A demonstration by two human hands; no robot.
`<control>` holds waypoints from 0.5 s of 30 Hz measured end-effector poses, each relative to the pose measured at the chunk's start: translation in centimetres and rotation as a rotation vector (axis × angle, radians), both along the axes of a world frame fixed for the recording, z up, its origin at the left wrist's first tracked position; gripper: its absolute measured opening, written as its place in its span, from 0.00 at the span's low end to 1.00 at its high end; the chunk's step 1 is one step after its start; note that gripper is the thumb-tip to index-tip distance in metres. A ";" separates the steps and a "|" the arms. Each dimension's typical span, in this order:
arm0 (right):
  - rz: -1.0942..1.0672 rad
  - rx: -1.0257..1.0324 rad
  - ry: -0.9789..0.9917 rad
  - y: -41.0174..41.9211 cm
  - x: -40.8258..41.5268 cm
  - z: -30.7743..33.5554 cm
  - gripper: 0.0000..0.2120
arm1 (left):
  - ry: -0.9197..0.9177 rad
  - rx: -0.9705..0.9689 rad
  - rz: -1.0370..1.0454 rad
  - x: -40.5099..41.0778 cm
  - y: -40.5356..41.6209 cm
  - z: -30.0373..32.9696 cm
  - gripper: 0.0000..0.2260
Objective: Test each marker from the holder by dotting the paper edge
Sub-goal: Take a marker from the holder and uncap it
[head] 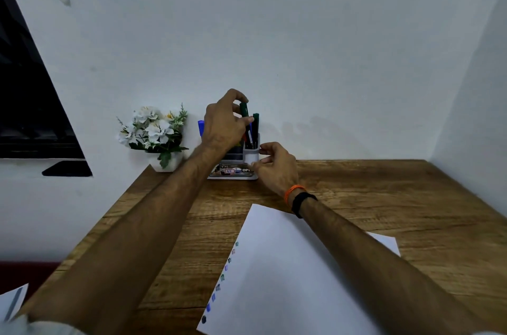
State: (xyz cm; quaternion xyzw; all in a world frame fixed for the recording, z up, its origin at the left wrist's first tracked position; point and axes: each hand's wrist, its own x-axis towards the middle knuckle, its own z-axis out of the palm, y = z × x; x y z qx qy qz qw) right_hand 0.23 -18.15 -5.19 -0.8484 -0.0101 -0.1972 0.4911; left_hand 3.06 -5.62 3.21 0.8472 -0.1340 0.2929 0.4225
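Left hand (225, 126) pinches a green marker (244, 109) by its upper end, directly above the white holder (251, 155) at the back of the tabletop (384, 192). Right hand (275, 163) grips the holder's side. More markers stand inside. Paper (288, 274) lies nearer, coloured dots (222, 277) along its left edge. A flowerpot (155, 133) stands left of the holder.

The dark green capped marker (244, 109) stands near-upright above the white plastic desk holder (251, 155), which contains further markers. The white paper sheet (285, 274) bears coloured dots along its left edge.
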 end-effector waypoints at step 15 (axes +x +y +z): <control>0.009 0.012 0.017 0.2 -0.5 0.4 0.25 | 0.000 0.109 -0.056 -0.7 0.3 -1.9 0.15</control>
